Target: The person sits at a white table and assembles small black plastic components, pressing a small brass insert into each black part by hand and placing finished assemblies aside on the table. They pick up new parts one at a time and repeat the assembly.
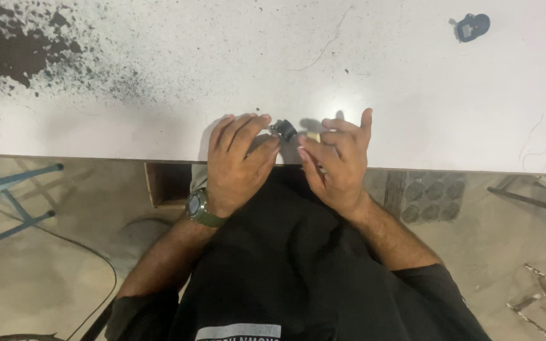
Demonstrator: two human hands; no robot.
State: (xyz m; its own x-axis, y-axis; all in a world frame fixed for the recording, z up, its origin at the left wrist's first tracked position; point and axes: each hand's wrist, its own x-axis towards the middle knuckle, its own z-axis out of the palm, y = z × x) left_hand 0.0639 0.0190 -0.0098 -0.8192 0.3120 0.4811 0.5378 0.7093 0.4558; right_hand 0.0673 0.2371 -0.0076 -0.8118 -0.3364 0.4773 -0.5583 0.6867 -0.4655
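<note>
Torso: a black shirt [298,265] fills the near foreground, with both forearms reaching forward from it to the table edge.
Wrist: a green watch [198,207] sits on the left wrist.
Left hand: the left hand [238,161] lies palm down at the near edge of the white table [412,82], its fingers [248,129] held close together and curled forward; the fingertips pinch a small black part [284,130] from the left.
Right hand: the right hand [336,158] faces the left across a narrow gap, fingers half curled, the little finger raised; a small pale piece [313,136] shows at its fingertips, though how firmly it is gripped I cannot tell.
Black part: it sits between the 2 hands, just above the table edge, touching the left fingertips and just beside the pale piece.
Step in hand: by my judgement the 2 small pieces are being brought together or worked against each other, a fine fingertip job with both hands close in.
Next move calls for: a steady pinch on the black part and careful lining up of the pale piece with it, since both are tiny and largely hidden by the fingers.
Farther off: a dark powdery stain [7,57] spreads over the far left of the table, and 1 small dark object [472,27] lies well apart at the far right.
</note>
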